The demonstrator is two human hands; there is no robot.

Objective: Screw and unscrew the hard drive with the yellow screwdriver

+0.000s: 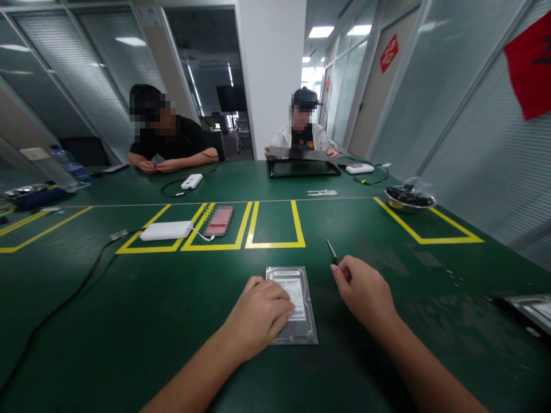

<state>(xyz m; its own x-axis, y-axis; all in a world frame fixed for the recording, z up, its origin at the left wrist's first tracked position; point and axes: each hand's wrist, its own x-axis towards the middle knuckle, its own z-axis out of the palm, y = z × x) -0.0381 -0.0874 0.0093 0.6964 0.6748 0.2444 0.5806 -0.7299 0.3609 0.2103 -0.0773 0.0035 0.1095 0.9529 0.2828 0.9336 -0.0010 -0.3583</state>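
A silver hard drive [306, 330] with a white label lies flat on the green table. My left hand [260, 312] rests across its left half with the fingers bent and pressed together, covering part of the label. To the right of the drive, my right hand [365, 287] is closed around the dark handle of a screwdriver [331, 249]. Its thin metal shaft points up and away to the left, apart from the drive. Most of the handle is hidden in the fingers.
Beyond the drive lie a white power bank [166, 230] and a pink phone [220, 221], joined by a cable. A metal bowl [408, 201] stands at the back right; another drive [531, 310] lies at the right edge. Across the table, one person holds a dark panel [301, 154]; another leans there.
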